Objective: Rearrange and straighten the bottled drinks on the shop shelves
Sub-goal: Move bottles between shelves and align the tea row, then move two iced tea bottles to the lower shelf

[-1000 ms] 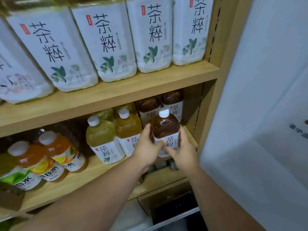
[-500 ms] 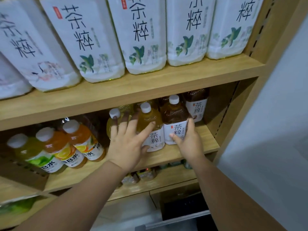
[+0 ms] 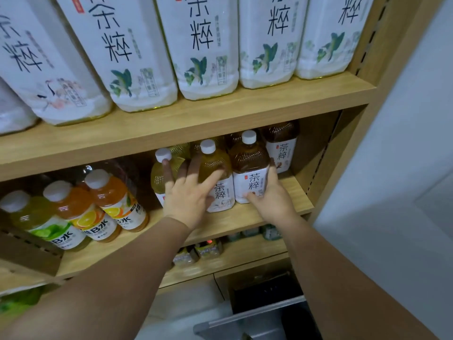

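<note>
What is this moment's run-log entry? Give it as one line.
task: straighten tea row | left hand: open, fingers spread on light tea bottle | right hand: grips dark tea bottle | place: middle shelf, right end

Left arm: left forearm (image 3: 110, 278) bare, stretched forward from the lower left, wrist straight.
Left hand (image 3: 188, 195): back toward the camera, fingers (image 3: 169, 175) straight and fanned apart.
Right arm: right forearm (image 3: 331, 266) bare, stretched forward from the lower right.
Right hand (image 3: 274, 202): thumb in front and fingers at the side, curled round the lower part of a brown tea bottle (image 3: 248, 165), gripping it.
</note>
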